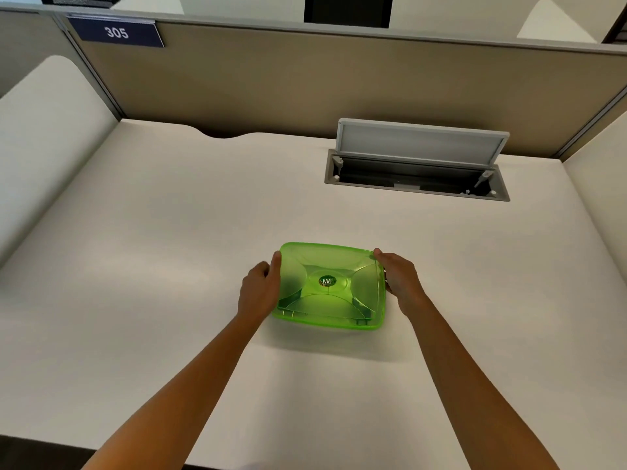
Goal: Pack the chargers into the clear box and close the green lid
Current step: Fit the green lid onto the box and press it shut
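While both bare forearms reach in from near edge, left hand (259, 289) grip clasping left side of green lid (330, 286), right hand (399, 279) grip clasping right side, lid mid white worktop (152, 232), open cable hatch (419, 161) far right, sign 305 (117, 32) far left.

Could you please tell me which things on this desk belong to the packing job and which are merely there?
Job:
- green lid, on the box
- left hand and right hand, at its sides

Not the job:
- open cable hatch
- sign reading 305
- desk

green-lidded box (330, 286) on white desk (169, 232)
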{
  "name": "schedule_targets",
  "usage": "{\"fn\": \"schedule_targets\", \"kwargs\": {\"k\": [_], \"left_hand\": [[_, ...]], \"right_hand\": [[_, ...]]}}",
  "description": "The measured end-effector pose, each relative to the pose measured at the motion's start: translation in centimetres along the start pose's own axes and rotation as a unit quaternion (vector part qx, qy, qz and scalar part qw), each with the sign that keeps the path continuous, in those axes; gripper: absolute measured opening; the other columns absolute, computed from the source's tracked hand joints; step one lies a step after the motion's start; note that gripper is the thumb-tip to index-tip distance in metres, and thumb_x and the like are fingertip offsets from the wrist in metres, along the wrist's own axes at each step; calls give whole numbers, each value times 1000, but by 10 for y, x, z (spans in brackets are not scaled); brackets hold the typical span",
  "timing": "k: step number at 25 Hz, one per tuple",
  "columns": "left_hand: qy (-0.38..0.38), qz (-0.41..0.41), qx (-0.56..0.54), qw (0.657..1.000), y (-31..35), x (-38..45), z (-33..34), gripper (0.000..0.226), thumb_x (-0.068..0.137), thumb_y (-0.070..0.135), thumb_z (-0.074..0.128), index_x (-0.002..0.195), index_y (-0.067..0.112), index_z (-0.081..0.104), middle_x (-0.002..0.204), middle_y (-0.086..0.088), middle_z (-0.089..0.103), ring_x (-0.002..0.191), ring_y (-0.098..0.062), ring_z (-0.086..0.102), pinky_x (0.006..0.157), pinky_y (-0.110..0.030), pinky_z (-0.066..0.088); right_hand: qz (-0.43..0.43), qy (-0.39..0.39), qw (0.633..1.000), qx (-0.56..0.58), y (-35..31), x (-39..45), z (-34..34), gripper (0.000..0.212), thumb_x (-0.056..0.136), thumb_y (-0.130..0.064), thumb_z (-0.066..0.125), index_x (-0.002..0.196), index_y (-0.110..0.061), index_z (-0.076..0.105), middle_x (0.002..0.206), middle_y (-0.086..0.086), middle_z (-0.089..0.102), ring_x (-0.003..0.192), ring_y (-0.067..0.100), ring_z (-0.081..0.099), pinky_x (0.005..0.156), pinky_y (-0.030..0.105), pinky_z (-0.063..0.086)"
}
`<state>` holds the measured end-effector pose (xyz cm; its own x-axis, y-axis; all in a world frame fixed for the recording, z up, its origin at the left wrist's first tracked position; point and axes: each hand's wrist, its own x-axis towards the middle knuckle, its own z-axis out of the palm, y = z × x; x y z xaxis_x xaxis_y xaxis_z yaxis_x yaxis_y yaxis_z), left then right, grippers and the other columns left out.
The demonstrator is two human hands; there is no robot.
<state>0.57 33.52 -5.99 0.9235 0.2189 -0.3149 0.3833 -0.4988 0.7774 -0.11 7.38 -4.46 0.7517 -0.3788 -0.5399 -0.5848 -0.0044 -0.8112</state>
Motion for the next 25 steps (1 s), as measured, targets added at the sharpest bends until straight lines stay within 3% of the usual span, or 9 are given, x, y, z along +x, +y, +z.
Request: {"fn": "schedule_targets", "kwargs": {"k": [3, 7, 11, 17, 20, 22, 23, 25], "left_hand": [[21, -24, 50, 998, 28, 19, 11, 63, 92, 70, 32, 64, 14, 41, 67, -2, 54, 64, -22, 50, 59, -33, 34], [24, -17, -8, 1000, 30, 26, 15, 65, 88, 72, 41, 55, 17, 28, 51, 2, 38, 54, -22, 38, 54, -32, 29], [11, -20, -43, 999, 27, 31, 14, 66, 84, 71, 49, 51, 19, 25, 43, 7, 27, 53, -20, 31, 57, -33, 25], [12, -24, -54, 998, 27, 34, 14, 64, 86, 68, 51, 53, 18, 29, 43, 7, 28, 55, -20, 32, 60, -33, 26], [31, -19, -36, 999, 29, 28, 14, 61, 90, 62, 47, 52, 18, 30, 43, 6, 32, 54, -22, 36, 56, -31, 27], [84, 24, -1, 996, 34, 20, 12, 48, 95, 52, 42, 61, 19, 39, 55, 5, 46, 60, -25, 47, 56, -32, 32], [120, 82, 35, 989, 37, 16, 11, 38, 97, 46, 42, 70, 19, 45, 66, 4, 53, 66, -26, 53, 59, -33, 37], [149, 248, 149, 946, 37, 6, 11, 23, 97, 37, 45, 91, 18, 56, 91, 2, 61, 84, -22, 59, 79, -39, 44]], "right_hand": [[-7, 54, 997, -56, -4, -1, 12, 50, 86, -57, 61, 63, -13, 49, 65, -1, 48, 67, 20, 46, 59, 34, 37], [-26, 112, 992, -46, 7, -9, 23, 61, 83, -66, 55, 56, -17, 32, 56, -2, 39, 59, 19, 40, 56, 35, 31], [-47, 116, 992, -16, 9, -6, 23, 61, 83, -61, 60, 55, -17, 29, 50, -6, 31, 56, 17, 33, 57, 35, 28], [-50, 111, 992, -10, 8, -3, 22, 58, 85, -56, 61, 55, -17, 30, 48, -5, 31, 57, 17, 32, 56, 35, 26], [-56, 125, 990, -35, 11, -6, 22, 56, 85, -60, 58, 57, -16, 36, 51, -4, 39, 58, 19, 40, 55, 34, 29], [-84, 159, 982, -59, 9, -13, 22, 50, 85, -61, 57, 63, -17, 44, 60, -5, 48, 63, 20, 48, 54, 31, 33], [-125, 190, 969, -94, 7, -16, 22, 42, 87, -57, 56, 71, -19, 49, 70, -6, 53, 68, 20, 53, 56, 31, 35], [-271, 231, 908, -220, 5, -24, 22, 21, 93, -43, 53, 92, -22, 56, 96, -7, 58, 86, 18, 57, 67, 33, 43]]}}
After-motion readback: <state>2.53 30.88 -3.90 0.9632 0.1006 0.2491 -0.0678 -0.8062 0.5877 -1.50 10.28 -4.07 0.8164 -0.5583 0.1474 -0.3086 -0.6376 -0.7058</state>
